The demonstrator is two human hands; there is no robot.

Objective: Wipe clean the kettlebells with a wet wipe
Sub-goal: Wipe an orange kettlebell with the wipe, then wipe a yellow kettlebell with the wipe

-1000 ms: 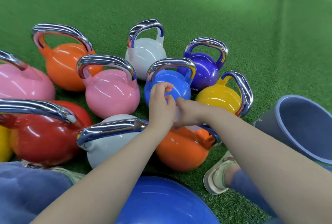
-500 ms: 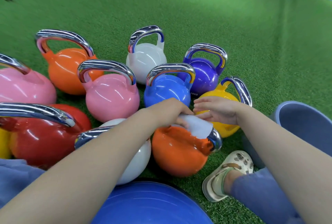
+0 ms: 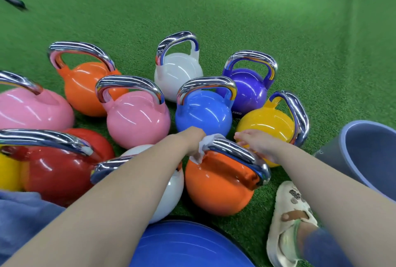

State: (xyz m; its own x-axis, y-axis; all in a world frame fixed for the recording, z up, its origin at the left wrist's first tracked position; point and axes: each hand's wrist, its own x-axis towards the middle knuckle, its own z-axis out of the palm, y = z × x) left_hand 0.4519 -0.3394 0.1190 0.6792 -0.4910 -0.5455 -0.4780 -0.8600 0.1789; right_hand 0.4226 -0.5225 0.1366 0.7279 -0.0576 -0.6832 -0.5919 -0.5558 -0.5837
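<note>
Several coloured kettlebells with chrome handles stand close together on green turf. Nearest me is an orange kettlebell [image 3: 216, 189] with its chrome handle [image 3: 237, 155] running diagonally. My left hand [image 3: 196, 140] grips a white wet wipe [image 3: 203, 145] against the far left end of that handle. My right hand [image 3: 255, 144] rests behind the handle's right part with fingers stretched out, partly hidden by the chrome. Beyond them stand a blue kettlebell [image 3: 203, 114] and a yellow kettlebell [image 3: 267, 125].
Pink [image 3: 137, 119], white [image 3: 177, 74], purple [image 3: 246, 89], red [image 3: 64, 166] and another orange kettlebell [image 3: 85, 87] crowd the left and back. A grey-blue bucket [image 3: 347, 159] stands right, a blue ball [image 3: 188, 245] lies near me, and my sandalled foot [image 3: 287, 219] rests at lower right.
My left hand slid the wipe from the middle of the handle to its far left end. My right hand dropped lower behind the handle. The view tilted down slightly.
</note>
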